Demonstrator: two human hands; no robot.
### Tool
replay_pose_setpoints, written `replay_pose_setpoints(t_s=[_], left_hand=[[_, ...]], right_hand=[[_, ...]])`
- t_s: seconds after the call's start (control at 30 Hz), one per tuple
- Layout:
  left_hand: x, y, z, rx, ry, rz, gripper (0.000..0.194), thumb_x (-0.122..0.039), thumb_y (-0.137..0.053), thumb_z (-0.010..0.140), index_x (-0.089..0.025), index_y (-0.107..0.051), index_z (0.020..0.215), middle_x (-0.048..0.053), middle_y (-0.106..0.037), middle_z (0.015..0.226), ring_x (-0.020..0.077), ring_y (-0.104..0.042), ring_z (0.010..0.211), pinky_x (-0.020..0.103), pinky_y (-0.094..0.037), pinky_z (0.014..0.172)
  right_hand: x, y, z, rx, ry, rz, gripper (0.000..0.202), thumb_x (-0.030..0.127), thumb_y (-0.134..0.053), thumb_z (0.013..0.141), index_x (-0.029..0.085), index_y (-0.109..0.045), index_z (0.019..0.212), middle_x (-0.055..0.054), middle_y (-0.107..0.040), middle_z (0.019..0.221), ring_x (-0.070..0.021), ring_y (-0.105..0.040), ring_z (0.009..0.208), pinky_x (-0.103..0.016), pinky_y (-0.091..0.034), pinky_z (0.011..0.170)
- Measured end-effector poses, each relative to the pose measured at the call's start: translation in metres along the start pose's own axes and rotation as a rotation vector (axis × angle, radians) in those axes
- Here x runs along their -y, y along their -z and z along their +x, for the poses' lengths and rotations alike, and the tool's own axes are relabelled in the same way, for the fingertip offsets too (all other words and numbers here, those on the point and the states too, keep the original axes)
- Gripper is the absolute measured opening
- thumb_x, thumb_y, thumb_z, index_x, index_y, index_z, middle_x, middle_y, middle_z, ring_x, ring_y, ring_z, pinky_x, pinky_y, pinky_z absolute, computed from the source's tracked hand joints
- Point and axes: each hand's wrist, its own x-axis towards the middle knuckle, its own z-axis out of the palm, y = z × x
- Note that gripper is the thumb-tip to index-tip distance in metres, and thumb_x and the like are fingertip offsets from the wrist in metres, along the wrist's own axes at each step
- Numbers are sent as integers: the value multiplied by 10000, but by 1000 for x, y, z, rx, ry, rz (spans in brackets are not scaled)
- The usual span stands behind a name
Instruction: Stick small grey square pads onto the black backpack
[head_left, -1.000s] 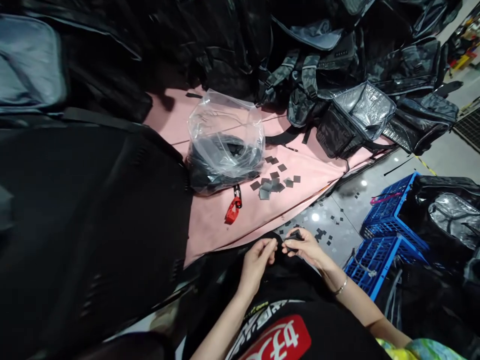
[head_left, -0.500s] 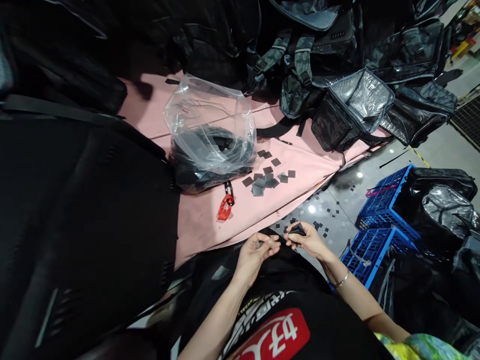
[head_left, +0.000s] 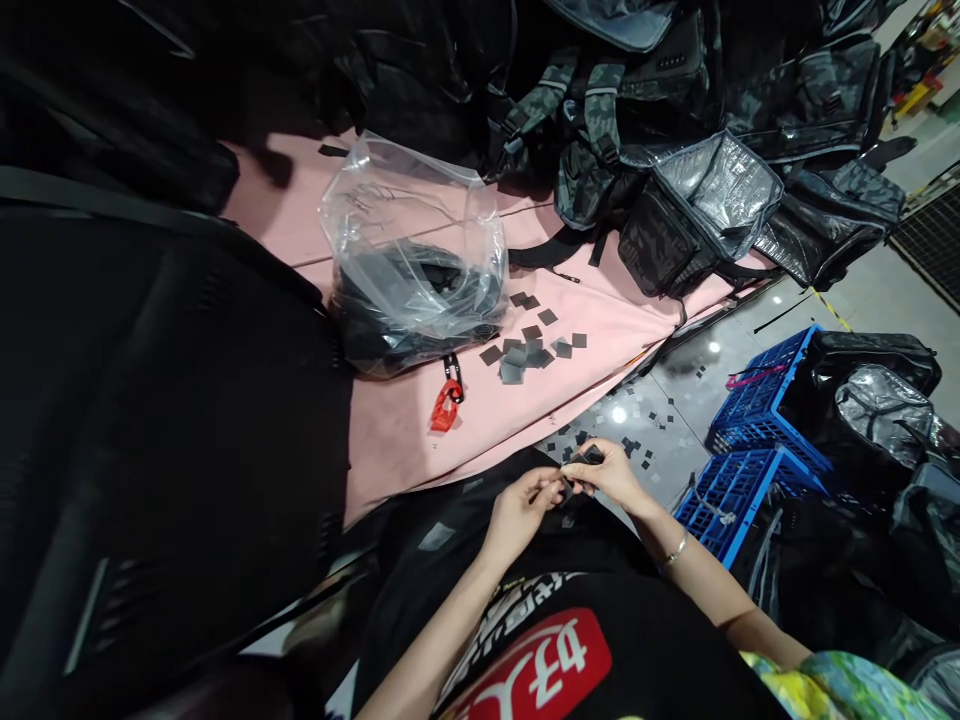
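Observation:
My right hand [head_left: 611,472] is closed around a few small dark squares [head_left: 592,456], held above my lap. Right beside it, my left hand [head_left: 521,508] has its fingers pinched together, and its fingertips meet those of the right hand. What the left fingers hold, if anything, is too small to make out. More dark squares [head_left: 531,352] lie loosely piled on the pink cloth [head_left: 480,410] in front of me. Left of this pile is a red loop [head_left: 446,405] with a black strip.
A clear plastic bag [head_left: 416,250] with black material stands on the cloth. Black bags line the back, and an open silver-lined bag [head_left: 720,190] sits at right. A large black panel [head_left: 172,430] fills the left. Blue crates [head_left: 731,500] and scattered squares are on the floor.
My left hand has come up to my right hand, closing the gap between their fingertips. The view has shifted slightly; the pile on the cloth looks the same.

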Motion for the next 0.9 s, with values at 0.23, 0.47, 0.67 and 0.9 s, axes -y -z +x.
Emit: replay_pose_setpoints(t_s=[0.23, 0.47, 0.67, 0.9], left_hand=[[-23, 4, -16, -37, 61, -230, 295, -422, -708, 644, -144, -633, 706, -17, -572, 563, 90, -503, 492, 206, -422, 504], [-15, 8, -23, -153, -52, -143, 259, -402, -602, 734, -158, -563, 657, -43, -468, 493, 84, -416, 461, 203, -343, 476], [-20, 7, -23, -234, 51, -394, 314, -436, -625, 721, -159, -499, 642, -68, -381, 496, 51, -317, 417, 166, -271, 404], [-33, 28, -25, 12, 345, -1020, 155, -122, -559, 778, -125, -462, 657, -60, -345, 553, 12, -309, 390, 103, -246, 347]], right_hand=[[3, -11, -4, 160, -114, -148, 437, 320, -827, 457, 165, -485, 679, 94, -488, 381, -59, -443, 308, -137, -293, 303], [8, -24, -12, 288, -186, 44, 445, 424, -772, 569, 156, -510, 808, 45, -575, 550, -104, -585, 464, -158, -402, 374], [10, -31, -18, 342, -179, 260, 393, 416, -764, 624, 159, -526, 804, 51, -514, 589, -35, -440, 435, -120, -214, 344], [19, -25, -17, 232, -74, 133, 329, 400, -734, 660, 149, -572, 800, -10, -589, 672, -56, -456, 470, -152, -255, 365]])
